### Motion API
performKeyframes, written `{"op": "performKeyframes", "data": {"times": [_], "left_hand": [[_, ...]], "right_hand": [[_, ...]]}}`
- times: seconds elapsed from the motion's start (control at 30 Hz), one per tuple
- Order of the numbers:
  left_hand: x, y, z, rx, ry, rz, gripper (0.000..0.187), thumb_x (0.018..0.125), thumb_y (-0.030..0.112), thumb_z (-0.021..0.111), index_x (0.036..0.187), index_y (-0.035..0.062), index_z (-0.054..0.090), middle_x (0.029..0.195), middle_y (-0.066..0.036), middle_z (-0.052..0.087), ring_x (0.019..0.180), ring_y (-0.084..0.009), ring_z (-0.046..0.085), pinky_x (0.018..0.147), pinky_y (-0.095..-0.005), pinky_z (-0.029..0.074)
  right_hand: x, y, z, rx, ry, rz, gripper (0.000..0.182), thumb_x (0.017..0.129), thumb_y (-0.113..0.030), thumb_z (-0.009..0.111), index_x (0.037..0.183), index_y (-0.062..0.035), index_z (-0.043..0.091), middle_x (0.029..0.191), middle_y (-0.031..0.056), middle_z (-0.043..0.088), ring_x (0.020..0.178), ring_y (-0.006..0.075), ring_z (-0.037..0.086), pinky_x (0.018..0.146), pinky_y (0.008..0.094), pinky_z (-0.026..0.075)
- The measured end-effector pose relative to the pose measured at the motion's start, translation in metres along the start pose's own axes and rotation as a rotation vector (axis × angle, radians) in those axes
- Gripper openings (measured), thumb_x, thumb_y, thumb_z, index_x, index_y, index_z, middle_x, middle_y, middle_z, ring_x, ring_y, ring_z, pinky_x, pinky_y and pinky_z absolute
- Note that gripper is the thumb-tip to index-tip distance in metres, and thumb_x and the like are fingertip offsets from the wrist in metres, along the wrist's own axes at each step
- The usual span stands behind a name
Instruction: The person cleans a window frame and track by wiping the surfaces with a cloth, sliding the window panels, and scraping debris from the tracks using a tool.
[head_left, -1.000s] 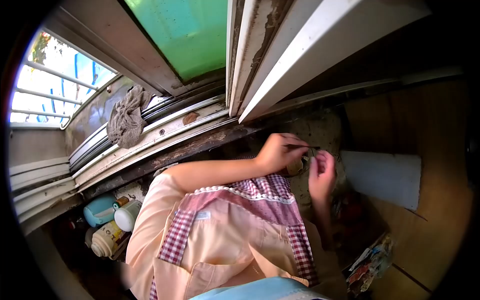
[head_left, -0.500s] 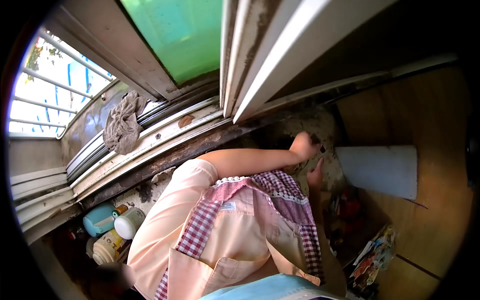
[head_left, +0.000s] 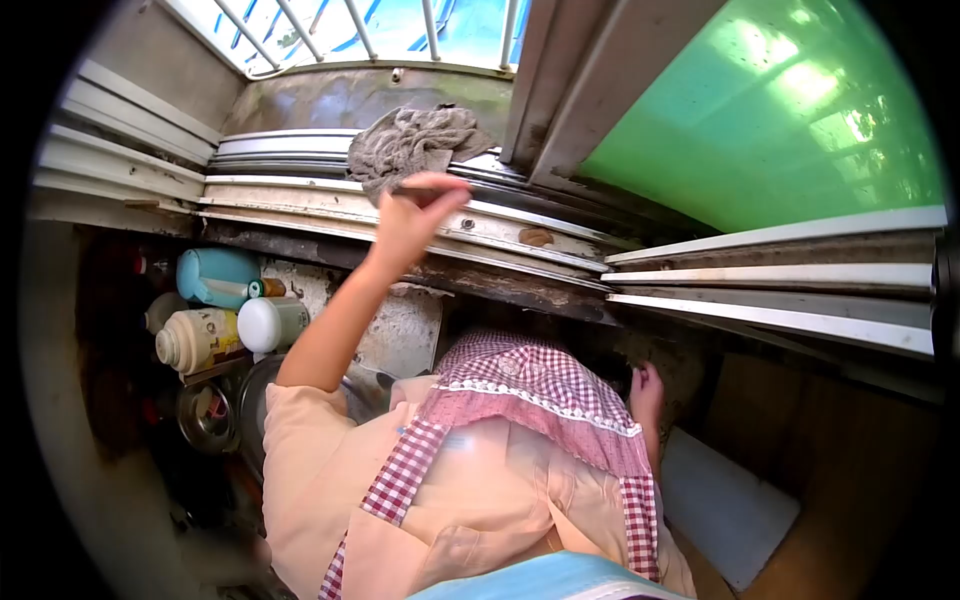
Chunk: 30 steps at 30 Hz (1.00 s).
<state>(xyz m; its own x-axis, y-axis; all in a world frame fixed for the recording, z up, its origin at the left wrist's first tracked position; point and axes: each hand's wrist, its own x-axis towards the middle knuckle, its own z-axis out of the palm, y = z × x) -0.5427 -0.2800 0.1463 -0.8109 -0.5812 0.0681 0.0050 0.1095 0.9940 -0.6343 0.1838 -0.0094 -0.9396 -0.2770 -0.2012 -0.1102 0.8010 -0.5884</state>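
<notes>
My left hand (head_left: 412, 222) is raised over the white window track (head_left: 320, 205). Its fingers and thumb close on a thin dark stick-like piece (head_left: 432, 190), whose exact kind I cannot make out. Just behind that hand, a crumpled grey-brown rag (head_left: 415, 140) lies across the sill and rails. My right hand (head_left: 648, 390) is low on the right, beside the checked apron (head_left: 520, 365), over a dark ledge. Its fingers are curled together, and whatever they may hold is hidden. A brown flat lump (head_left: 536, 237) rests in the track right of my left hand.
Bottles and jars crowd the left: a light-blue container (head_left: 215, 277), a white-lidded jar (head_left: 270, 325), a cream bottle (head_left: 198, 340). White bars (head_left: 360, 30) cross the window. Green glass (head_left: 760, 110) fills the upper right. A pale board (head_left: 735, 505) lies lower right.
My left hand has swung from beside my right hand to the window track near the rag, carrying the dark piece. My right hand stays low at the right. The view has turned left.
</notes>
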Motion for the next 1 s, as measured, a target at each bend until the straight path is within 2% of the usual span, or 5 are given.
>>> {"op": "performKeyframes", "data": {"times": [0.13, 0.23, 0.63, 0.9, 1.0], "left_hand": [[0.032, -0.032, -0.065, -0.091, 0.056, -0.110, 0.017, 0.083, 0.006, 0.068, 0.098, -0.0025, 0.067, 0.088, -0.008, 0.068, 0.081, -0.0146, 0.066, 0.071, -0.0235, 0.052], [0.045, -0.030, -0.088, 0.012, 0.027, -0.180, 0.016, 0.083, 0.005, 0.068, 0.097, -0.0029, 0.067, 0.087, -0.008, 0.068, 0.079, -0.0144, 0.066, 0.070, -0.0236, 0.052], [0.076, -0.026, -0.096, 0.150, -0.291, -0.042, 0.010, 0.080, 0.003, 0.069, 0.089, -0.0002, 0.071, 0.083, -0.004, 0.069, 0.078, -0.0091, 0.063, 0.071, -0.0230, 0.050], [0.071, -0.027, -0.099, 0.102, -0.149, -0.224, 0.011, 0.081, 0.002, 0.068, 0.091, -0.0012, 0.070, 0.086, -0.007, 0.070, 0.080, -0.0116, 0.066, 0.073, -0.0246, 0.052], [0.076, -0.036, -0.087, 0.059, -0.291, -0.137, 0.011, 0.081, 0.003, 0.068, 0.091, -0.0019, 0.070, 0.086, -0.006, 0.070, 0.081, -0.0117, 0.065, 0.075, -0.0240, 0.052]], "right_hand": [[0.013, -0.049, -0.007, -0.035, -0.093, -0.120, 0.021, 0.086, -0.014, 0.060, 0.105, -0.0044, 0.064, 0.074, 0.0150, 0.062, 0.068, 0.0322, 0.060, 0.062, 0.0384, 0.047], [0.014, -0.061, -0.005, -0.040, -0.127, -0.191, 0.024, 0.087, -0.010, 0.060, 0.108, 0.0011, 0.061, 0.073, 0.0144, 0.061, 0.062, 0.0216, 0.058, 0.060, 0.0328, 0.047], [0.003, -0.072, 0.000, -0.080, -0.216, -0.215, 0.022, 0.083, -0.008, 0.062, 0.104, -0.0035, 0.063, 0.080, 0.0157, 0.061, 0.068, 0.0293, 0.060, 0.061, 0.0366, 0.048], [0.004, -0.068, 0.011, -0.016, -0.268, -0.168, 0.022, 0.083, -0.009, 0.061, 0.105, -0.0050, 0.064, 0.085, 0.0164, 0.062, 0.073, 0.0319, 0.062, 0.065, 0.0373, 0.049], [0.002, -0.060, 0.018, -0.003, -0.282, -0.183, 0.023, 0.083, -0.009, 0.061, 0.105, -0.0055, 0.064, 0.084, 0.0162, 0.062, 0.072, 0.0316, 0.062, 0.064, 0.0371, 0.049]]}}
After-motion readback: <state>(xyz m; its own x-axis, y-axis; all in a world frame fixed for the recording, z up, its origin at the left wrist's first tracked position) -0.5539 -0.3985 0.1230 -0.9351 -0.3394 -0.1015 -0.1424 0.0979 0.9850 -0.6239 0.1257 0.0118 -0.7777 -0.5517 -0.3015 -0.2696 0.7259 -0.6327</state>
